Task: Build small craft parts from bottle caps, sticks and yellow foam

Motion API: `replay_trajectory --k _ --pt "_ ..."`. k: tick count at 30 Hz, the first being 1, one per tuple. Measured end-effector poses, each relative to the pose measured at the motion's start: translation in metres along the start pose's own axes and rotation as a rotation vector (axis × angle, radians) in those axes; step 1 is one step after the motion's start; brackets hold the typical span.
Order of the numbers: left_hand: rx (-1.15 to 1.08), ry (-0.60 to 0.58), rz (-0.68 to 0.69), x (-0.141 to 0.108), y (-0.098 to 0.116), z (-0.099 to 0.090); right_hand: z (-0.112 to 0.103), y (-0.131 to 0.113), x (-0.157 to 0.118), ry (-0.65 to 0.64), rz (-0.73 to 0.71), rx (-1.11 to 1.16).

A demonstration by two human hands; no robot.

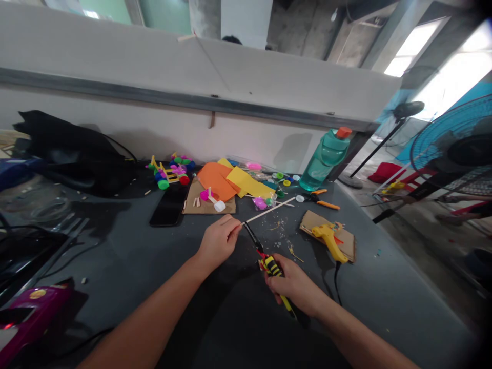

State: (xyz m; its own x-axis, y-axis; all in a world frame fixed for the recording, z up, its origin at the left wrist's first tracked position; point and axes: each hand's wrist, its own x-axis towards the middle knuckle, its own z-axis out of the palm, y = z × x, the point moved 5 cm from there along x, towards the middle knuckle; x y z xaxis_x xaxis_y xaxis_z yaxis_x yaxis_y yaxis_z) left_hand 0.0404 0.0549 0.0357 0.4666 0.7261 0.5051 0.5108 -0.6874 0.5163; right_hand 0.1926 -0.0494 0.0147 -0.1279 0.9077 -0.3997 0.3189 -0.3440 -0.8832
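My left hand (221, 238) is closed, its fingertips pinching one end of a thin pale wooden stick (269, 210). The stick slants away to the upper right over the table. My right hand (288, 282) is wrapped round the yellow-and-black handles of a hand cutter (272, 266) with red parts and a long black jaw. That jaw's tip meets the stick just beside my left fingertips; whether it is closed on the wood I cannot tell. Small scraps (295, 253) lie scattered beyond my right hand.
A yellow glue gun (330, 241) rests on cardboard at right, near orange-handled scissors (323, 201). Behind are a teal bottle (325, 159), orange foam sheet (217, 179), toy car (169, 174) and black phone (166, 206). A magenta device (42, 312) sits at left.
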Motion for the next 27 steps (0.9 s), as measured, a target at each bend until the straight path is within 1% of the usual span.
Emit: replay_trajectory --k 2,5,8,10,15,22,27 --pt "-0.027 0.032 -0.024 -0.001 0.001 0.000 0.000 0.000 0.001 0.022 -0.003 -0.010" --pt "-0.096 0.059 -0.103 -0.002 0.000 0.004 -0.002 0.001 0.002 0.059 -0.004 -0.030" --pt "-0.159 0.034 -0.190 -0.003 -0.004 0.010 -0.002 0.000 0.003 0.074 -0.005 -0.058" --pt "-0.175 0.024 -0.214 -0.003 -0.006 0.012 -0.002 0.000 0.003 0.079 0.009 -0.078" --pt "-0.181 0.059 -0.139 0.000 -0.004 0.008 -0.002 0.000 0.003 0.084 0.017 -0.087" --pt "-0.073 0.056 -0.032 0.002 -0.001 -0.001 -0.002 0.002 0.002 0.056 -0.003 -0.061" --pt "-0.032 0.066 0.039 0.003 0.001 -0.001 -0.003 0.004 0.003 0.054 0.004 -0.038"
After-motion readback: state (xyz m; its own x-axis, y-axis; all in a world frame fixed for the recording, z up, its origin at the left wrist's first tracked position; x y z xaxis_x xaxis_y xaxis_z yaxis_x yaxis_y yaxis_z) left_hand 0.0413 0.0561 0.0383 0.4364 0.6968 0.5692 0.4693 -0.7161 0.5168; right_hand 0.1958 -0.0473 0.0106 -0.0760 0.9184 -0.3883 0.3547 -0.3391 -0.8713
